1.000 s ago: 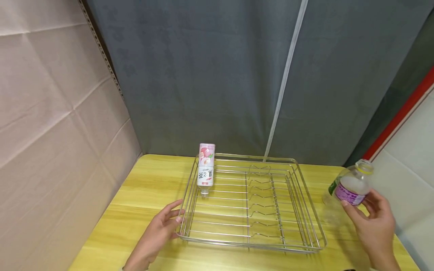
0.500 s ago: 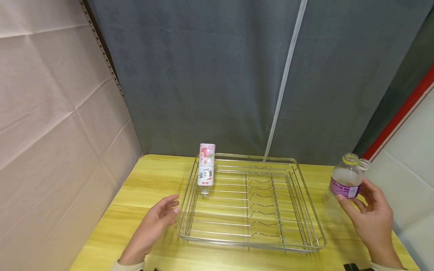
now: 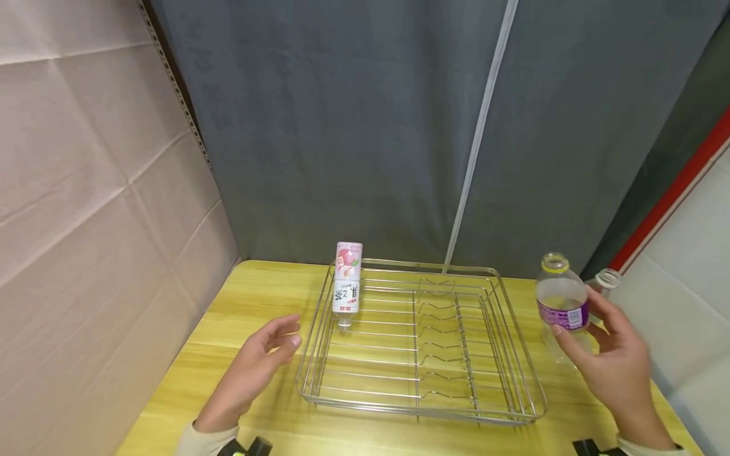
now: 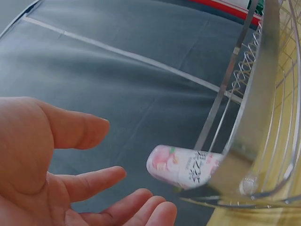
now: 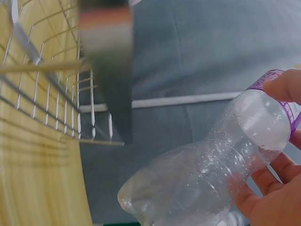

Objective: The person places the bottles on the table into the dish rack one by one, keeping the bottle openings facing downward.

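Observation:
A clear plastic bottle with a purple label (image 3: 561, 315) and a yellow neck ring is pinched between the thumb and fingers of my right hand (image 3: 613, 354), mouth upward. Its see-through body (image 5: 202, 165) spreads across the right wrist view. Just behind it, mostly hidden, stands a second clear bottle (image 3: 608, 277). My left hand (image 3: 256, 361) holds nothing, fingers loosely bent, beside the left rim of the wire dish rack (image 3: 422, 410). In the rack's back left part a pink-and-white peach drink bottle (image 3: 346, 278) is upside down; the left wrist view also shows this peach bottle (image 4: 183, 165).
The rack stands on a yellow wood-grain table (image 3: 228, 329). A dark grey curtain (image 3: 342, 126) hangs behind the table, a pale cloth (image 3: 102, 190) covers the left side, and a white wall (image 3: 690, 304) borders the right.
My right hand has moved left with the purple-labelled bottle, apart from the other bottle, and the bottle has turned more upright. My left hand has drawn away from the rack's rim.

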`<state>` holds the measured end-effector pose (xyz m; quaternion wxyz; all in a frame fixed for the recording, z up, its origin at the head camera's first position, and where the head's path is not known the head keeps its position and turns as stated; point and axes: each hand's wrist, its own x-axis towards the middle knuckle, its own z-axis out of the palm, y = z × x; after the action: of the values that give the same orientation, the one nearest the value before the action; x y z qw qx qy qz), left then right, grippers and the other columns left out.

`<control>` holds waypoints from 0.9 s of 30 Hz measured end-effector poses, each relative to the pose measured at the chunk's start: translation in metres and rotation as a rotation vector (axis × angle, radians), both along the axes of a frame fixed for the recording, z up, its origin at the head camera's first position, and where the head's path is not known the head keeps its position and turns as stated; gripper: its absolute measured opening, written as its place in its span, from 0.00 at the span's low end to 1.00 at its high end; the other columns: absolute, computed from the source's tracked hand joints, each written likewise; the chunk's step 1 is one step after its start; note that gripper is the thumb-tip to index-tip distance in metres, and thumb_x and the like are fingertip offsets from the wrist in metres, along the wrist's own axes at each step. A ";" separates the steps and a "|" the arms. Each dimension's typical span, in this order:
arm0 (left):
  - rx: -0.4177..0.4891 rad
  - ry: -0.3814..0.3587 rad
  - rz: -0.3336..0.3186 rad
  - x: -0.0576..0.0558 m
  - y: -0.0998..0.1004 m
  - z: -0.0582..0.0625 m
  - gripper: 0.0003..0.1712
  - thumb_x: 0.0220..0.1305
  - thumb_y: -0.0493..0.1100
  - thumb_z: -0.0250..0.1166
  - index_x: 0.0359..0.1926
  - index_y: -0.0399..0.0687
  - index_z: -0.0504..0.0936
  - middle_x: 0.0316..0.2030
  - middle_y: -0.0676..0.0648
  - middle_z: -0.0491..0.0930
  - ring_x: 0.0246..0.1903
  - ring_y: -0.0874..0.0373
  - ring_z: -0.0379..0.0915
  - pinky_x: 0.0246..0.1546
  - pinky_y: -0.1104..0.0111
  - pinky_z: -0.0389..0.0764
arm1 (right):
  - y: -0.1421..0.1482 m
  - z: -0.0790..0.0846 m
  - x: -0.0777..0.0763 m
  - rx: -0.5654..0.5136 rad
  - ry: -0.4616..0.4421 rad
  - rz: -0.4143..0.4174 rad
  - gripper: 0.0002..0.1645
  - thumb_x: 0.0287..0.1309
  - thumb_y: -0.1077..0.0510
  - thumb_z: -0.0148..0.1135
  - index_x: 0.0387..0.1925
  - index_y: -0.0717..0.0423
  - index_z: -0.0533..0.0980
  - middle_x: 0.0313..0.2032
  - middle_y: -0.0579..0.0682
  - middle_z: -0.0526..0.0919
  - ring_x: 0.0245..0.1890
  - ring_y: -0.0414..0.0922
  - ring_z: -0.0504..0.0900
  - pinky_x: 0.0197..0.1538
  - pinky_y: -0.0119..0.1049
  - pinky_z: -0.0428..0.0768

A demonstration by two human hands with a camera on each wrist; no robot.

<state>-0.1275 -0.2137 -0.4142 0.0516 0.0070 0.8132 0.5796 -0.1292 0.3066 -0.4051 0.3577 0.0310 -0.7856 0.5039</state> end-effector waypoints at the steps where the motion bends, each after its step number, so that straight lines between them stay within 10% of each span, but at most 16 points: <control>1: -0.003 0.004 -0.006 0.000 0.001 0.001 0.28 0.78 0.50 0.64 0.74 0.54 0.72 0.72 0.46 0.74 0.67 0.48 0.73 0.61 0.60 0.84 | -0.002 0.001 0.000 0.024 0.016 0.014 0.52 0.38 0.88 0.71 0.70 0.65 0.74 0.59 0.37 0.83 0.56 0.36 0.80 0.53 0.14 0.79; 10: -0.019 0.052 -0.078 -0.001 0.019 0.012 0.28 0.76 0.52 0.66 0.72 0.56 0.75 0.71 0.50 0.76 0.66 0.50 0.75 0.62 0.54 0.80 | -0.018 0.009 -0.004 0.145 0.135 0.212 0.55 0.32 0.92 0.69 0.69 0.72 0.72 0.66 0.45 0.79 0.62 0.37 0.78 0.58 0.15 0.79; 21: 0.030 0.071 -0.176 -0.002 0.041 0.022 0.28 0.74 0.48 0.69 0.72 0.55 0.74 0.70 0.48 0.76 0.66 0.47 0.75 0.58 0.58 0.84 | -0.042 0.026 -0.002 0.352 0.082 0.231 0.56 0.35 0.82 0.80 0.71 0.58 0.75 0.59 0.32 0.77 0.57 0.29 0.75 0.58 0.11 0.73; 27: 0.044 0.097 -0.249 -0.001 0.056 0.029 0.30 0.73 0.49 0.70 0.72 0.55 0.74 0.69 0.45 0.76 0.66 0.45 0.74 0.58 0.58 0.83 | -0.058 0.030 0.001 0.472 0.049 0.273 0.54 0.37 0.74 0.85 0.71 0.52 0.76 0.60 0.44 0.81 0.57 0.24 0.75 0.55 0.12 0.73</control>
<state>-0.1287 -0.1580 -0.3855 0.0838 0.1370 0.7946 0.5856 -0.1287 0.2488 -0.3747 0.2884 0.2313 -0.8609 0.3495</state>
